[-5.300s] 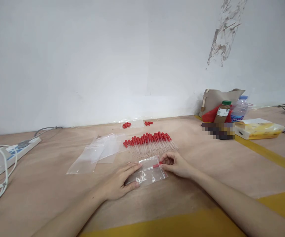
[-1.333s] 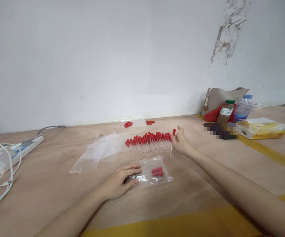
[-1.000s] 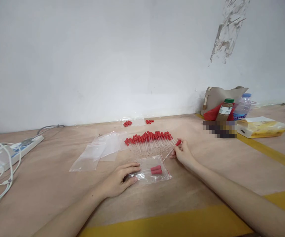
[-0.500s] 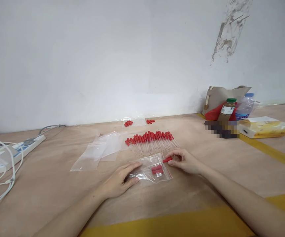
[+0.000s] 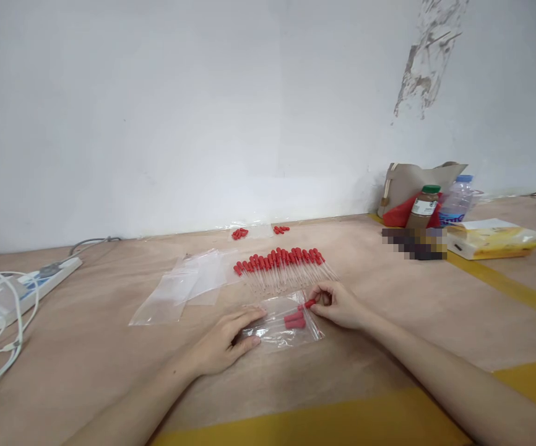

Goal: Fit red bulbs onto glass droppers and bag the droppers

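Note:
A clear zip-lock bag [image 5: 275, 339] lies flat in front of me, its mouth facing right. Two droppers with red rubber bulbs [image 5: 294, 320] are inside it. My left hand [image 5: 231, 337] holds the bag's left end, thumb on the near side and fingers on the far side. Between thumb and fingertips, my right hand [image 5: 335, 303] pinches the red bulb of a third dropper [image 5: 306, 305] at the mouth; its thin tube points left into the bag. Behind the bag, a row of several red-bulbed droppers [image 5: 280, 259] lies side by side.
Flat clear bags [image 5: 179, 285] overlap at the left. More bagged red bulbs [image 5: 240, 233] lie by the wall. A power strip [image 5: 57, 275] with white cables is at far left. At right are a tissue pack [image 5: 495, 240], a green-capped bottle [image 5: 423, 207], a water bottle [image 5: 456, 201] and a beige bag [image 5: 411, 179].
My right hand has moved slightly left, pushing the third dropper further into the bag so its bulb overlaps the mouth. My left hand stays at the bag's left end.

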Demonstrator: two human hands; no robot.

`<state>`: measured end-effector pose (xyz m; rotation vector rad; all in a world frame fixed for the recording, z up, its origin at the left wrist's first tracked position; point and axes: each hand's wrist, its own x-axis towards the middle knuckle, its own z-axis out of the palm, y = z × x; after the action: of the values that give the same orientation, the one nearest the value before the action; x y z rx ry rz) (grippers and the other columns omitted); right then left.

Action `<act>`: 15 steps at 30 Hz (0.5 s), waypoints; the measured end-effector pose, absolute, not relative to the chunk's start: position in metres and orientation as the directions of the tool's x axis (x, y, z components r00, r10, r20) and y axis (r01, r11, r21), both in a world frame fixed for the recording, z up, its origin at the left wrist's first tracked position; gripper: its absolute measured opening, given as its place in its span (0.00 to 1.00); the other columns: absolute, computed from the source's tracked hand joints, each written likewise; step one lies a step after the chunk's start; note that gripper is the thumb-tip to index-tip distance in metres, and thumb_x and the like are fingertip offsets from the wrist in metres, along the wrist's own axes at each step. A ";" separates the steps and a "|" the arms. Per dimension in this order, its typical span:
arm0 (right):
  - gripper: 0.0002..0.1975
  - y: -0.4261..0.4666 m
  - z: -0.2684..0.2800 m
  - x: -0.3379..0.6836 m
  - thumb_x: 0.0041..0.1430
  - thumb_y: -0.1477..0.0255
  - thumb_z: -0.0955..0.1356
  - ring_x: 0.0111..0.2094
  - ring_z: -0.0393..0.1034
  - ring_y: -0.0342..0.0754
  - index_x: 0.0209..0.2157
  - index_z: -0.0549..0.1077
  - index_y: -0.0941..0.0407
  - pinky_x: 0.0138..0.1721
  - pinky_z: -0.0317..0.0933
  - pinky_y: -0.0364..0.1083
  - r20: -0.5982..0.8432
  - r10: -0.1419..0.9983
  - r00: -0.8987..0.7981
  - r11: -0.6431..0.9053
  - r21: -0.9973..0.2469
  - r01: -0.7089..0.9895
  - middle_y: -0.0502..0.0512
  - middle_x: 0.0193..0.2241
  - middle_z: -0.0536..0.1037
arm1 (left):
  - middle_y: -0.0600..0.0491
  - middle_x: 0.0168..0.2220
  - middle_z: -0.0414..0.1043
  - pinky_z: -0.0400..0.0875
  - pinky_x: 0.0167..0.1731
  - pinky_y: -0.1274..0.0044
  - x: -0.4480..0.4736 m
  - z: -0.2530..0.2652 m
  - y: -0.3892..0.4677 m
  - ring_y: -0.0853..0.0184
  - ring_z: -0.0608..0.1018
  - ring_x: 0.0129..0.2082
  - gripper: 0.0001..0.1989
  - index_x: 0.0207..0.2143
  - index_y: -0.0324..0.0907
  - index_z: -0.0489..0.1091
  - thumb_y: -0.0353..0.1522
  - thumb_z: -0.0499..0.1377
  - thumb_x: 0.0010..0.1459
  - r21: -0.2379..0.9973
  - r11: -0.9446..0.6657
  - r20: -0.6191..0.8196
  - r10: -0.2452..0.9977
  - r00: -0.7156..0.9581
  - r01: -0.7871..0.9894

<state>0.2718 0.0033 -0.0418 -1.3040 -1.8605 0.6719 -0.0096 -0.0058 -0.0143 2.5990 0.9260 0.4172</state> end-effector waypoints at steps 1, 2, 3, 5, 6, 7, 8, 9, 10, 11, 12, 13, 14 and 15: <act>0.04 0.003 -0.042 0.270 0.42 0.76 0.66 0.18 0.55 0.37 0.25 0.71 0.59 0.19 0.50 0.38 0.282 0.936 -0.208 0.351 -0.763 0.542 0.47 0.17 0.66 | 0.53 0.54 0.60 0.57 0.53 0.68 -0.010 -0.015 -0.006 0.64 0.62 0.54 0.21 0.55 0.48 0.56 0.37 0.50 0.59 0.415 -0.725 0.153 0.651 0.743 0.550; 0.05 0.002 -0.043 0.268 0.43 0.76 0.66 0.19 0.56 0.38 0.26 0.72 0.59 0.20 0.50 0.38 0.282 0.933 -0.223 0.359 -0.761 0.540 0.47 0.18 0.67 | 0.53 0.55 0.60 0.57 0.53 0.69 -0.010 -0.015 -0.006 0.64 0.62 0.54 0.21 0.55 0.49 0.56 0.37 0.50 0.59 0.415 -0.725 0.153 0.651 0.744 0.550; 0.06 0.001 -0.043 0.265 0.43 0.76 0.65 0.19 0.57 0.38 0.27 0.72 0.59 0.20 0.51 0.38 0.276 0.931 -0.238 0.363 -0.763 0.534 0.48 0.18 0.68 | 0.53 0.55 0.60 0.57 0.53 0.68 -0.010 -0.015 -0.006 0.64 0.62 0.54 0.21 0.55 0.49 0.56 0.37 0.50 0.59 0.415 -0.726 0.154 0.650 0.744 0.548; 0.07 -0.001 -0.043 0.260 0.46 0.76 0.64 0.20 0.59 0.39 0.29 0.72 0.59 0.21 0.52 0.38 0.266 0.929 -0.257 0.364 -0.779 0.510 0.49 0.20 0.70 | 0.53 0.54 0.60 0.57 0.53 0.68 -0.010 -0.015 -0.005 0.63 0.62 0.54 0.21 0.55 0.49 0.56 0.37 0.50 0.59 0.419 -0.728 0.161 0.647 0.745 0.542; 0.08 -0.002 -0.042 0.258 0.47 0.76 0.63 0.21 0.61 0.39 0.29 0.72 0.59 0.22 0.54 0.39 0.261 0.928 -0.266 0.363 -0.793 0.489 0.50 0.21 0.71 | 0.53 0.54 0.60 0.57 0.53 0.67 -0.010 -0.015 -0.005 0.63 0.63 0.54 0.21 0.55 0.49 0.56 0.37 0.50 0.59 0.424 -0.729 0.167 0.647 0.744 0.538; 0.08 -0.003 -0.042 0.257 0.48 0.75 0.63 0.23 0.62 0.40 0.30 0.71 0.59 0.24 0.56 0.39 0.255 0.928 -0.272 0.358 -0.813 0.459 0.51 0.23 0.72 | 0.53 0.54 0.60 0.57 0.53 0.67 -0.009 -0.015 -0.005 0.62 0.63 0.54 0.21 0.55 0.48 0.56 0.37 0.50 0.59 0.431 -0.729 0.174 0.645 0.744 0.532; 0.07 -0.003 -0.041 0.258 0.48 0.74 0.63 0.25 0.64 0.41 0.31 0.71 0.59 0.26 0.57 0.40 0.246 0.928 -0.279 0.348 -0.837 0.422 0.51 0.25 0.72 | 0.53 0.54 0.60 0.57 0.53 0.67 -0.009 -0.014 -0.005 0.62 0.63 0.54 0.21 0.55 0.48 0.56 0.37 0.51 0.59 0.439 -0.730 0.180 0.642 0.745 0.524; 0.07 -0.003 -0.040 0.259 0.49 0.73 0.63 0.27 0.65 0.41 0.31 0.70 0.59 0.28 0.58 0.40 0.231 0.931 -0.283 0.331 -0.862 0.384 0.52 0.26 0.73 | 0.53 0.54 0.61 0.57 0.53 0.67 -0.009 -0.014 -0.005 0.62 0.63 0.54 0.21 0.55 0.48 0.57 0.37 0.51 0.58 0.446 -0.733 0.184 0.636 0.749 0.513; 0.08 -0.002 -0.040 0.260 0.49 0.72 0.63 0.28 0.66 0.42 0.32 0.69 0.60 0.29 0.59 0.40 0.216 0.935 -0.280 0.309 -0.884 0.351 0.52 0.27 0.73 | 0.53 0.54 0.61 0.57 0.53 0.67 -0.009 -0.013 -0.005 0.62 0.62 0.54 0.21 0.54 0.48 0.57 0.37 0.51 0.59 0.452 -0.736 0.184 0.630 0.755 0.504; 0.09 -0.001 -0.039 0.263 0.49 0.71 0.64 0.28 0.66 0.42 0.33 0.68 0.60 0.29 0.59 0.40 0.207 0.941 -0.267 0.291 -0.898 0.330 0.52 0.26 0.72 | 0.53 0.54 0.60 0.56 0.53 0.67 -0.009 -0.013 -0.005 0.62 0.62 0.54 0.20 0.54 0.49 0.58 0.36 0.50 0.59 0.454 -0.739 0.179 0.622 0.762 0.497; 0.09 0.001 -0.039 0.266 0.48 0.71 0.64 0.27 0.66 0.42 0.33 0.68 0.60 0.28 0.59 0.40 0.208 0.947 -0.243 0.282 -0.902 0.326 0.52 0.26 0.72 | 0.54 0.55 0.60 0.56 0.53 0.67 -0.008 -0.013 -0.005 0.62 0.62 0.54 0.19 0.53 0.49 0.59 0.36 0.50 0.59 0.453 -0.742 0.170 0.616 0.770 0.494; 0.09 0.005 -0.039 0.268 0.48 0.70 0.65 0.27 0.65 0.42 0.32 0.68 0.60 0.27 0.59 0.40 0.220 0.953 -0.210 0.282 -0.896 0.343 0.51 0.25 0.72 | 0.54 0.55 0.59 0.56 0.54 0.67 -0.008 -0.013 -0.005 0.62 0.62 0.54 0.18 0.53 0.50 0.60 0.36 0.49 0.60 0.449 -0.745 0.160 0.610 0.776 0.494; 0.08 0.009 -0.038 0.271 0.47 0.71 0.65 0.26 0.65 0.41 0.31 0.68 0.60 0.27 0.59 0.40 0.241 0.955 -0.171 0.289 -0.880 0.376 0.51 0.24 0.71 | 0.54 0.56 0.58 0.56 0.54 0.67 -0.009 -0.013 -0.005 0.62 0.61 0.55 0.17 0.52 0.50 0.61 0.36 0.49 0.60 0.443 -0.746 0.147 0.608 0.780 0.498; 0.07 0.014 -0.037 0.273 0.47 0.71 0.65 0.25 0.64 0.41 0.29 0.69 0.60 0.26 0.58 0.40 0.268 0.955 -0.129 0.298 -0.858 0.419 0.51 0.23 0.71 | 0.54 0.56 0.58 0.55 0.54 0.67 -0.009 -0.013 -0.005 0.62 0.61 0.55 0.17 0.52 0.51 0.61 0.35 0.48 0.60 0.439 -0.745 0.140 0.608 0.782 0.502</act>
<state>0.2727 0.0142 -0.0374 -1.2564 -1.7064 0.7828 -0.0087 -0.0045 -0.0130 2.5929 0.8425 0.3876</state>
